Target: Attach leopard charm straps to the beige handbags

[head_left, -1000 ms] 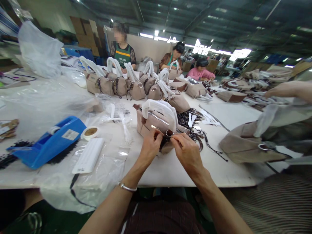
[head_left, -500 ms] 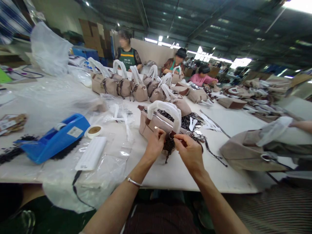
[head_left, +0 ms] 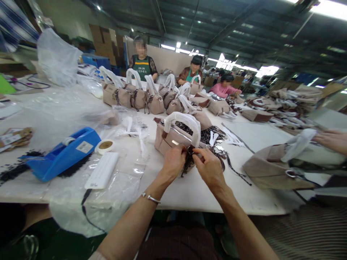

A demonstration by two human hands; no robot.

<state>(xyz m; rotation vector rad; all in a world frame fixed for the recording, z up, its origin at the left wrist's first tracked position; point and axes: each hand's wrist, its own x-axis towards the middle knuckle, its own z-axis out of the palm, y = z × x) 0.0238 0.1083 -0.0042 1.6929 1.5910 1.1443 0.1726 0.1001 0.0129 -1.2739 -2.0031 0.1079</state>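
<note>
A beige handbag (head_left: 169, 139) stands before me on the table, its arched handle (head_left: 187, 121) wrapped in white material. At the near base of that handle are a brown leather tab and a metal ring. My left hand (head_left: 175, 160) is closed in a pinch just left of the ring, on a dark braided cord (head_left: 187, 169) whose end dangles below the fingers. Right of the ring, my right hand (head_left: 210, 165) pinches with thumb and forefinger close to the tab. What lies between those fingertips is too small to make out. More dark cords (head_left: 214, 134) lie behind and beside the bag.
Left are a blue tape dispenser (head_left: 62, 153), a tape roll (head_left: 105, 145), a white box-shaped device (head_left: 102, 171) and plastic sheeting (head_left: 65, 108). Several finished-looking handbags (head_left: 116, 95) stand behind. Another person's hand (head_left: 332, 141) is by a bag (head_left: 271, 164) at right. Co-workers sit beyond.
My left hand has shifted slightly right and up, closer to the ring and the right hand. The neighbour's hand at right shows more of itself. The handbag stays in place.
</note>
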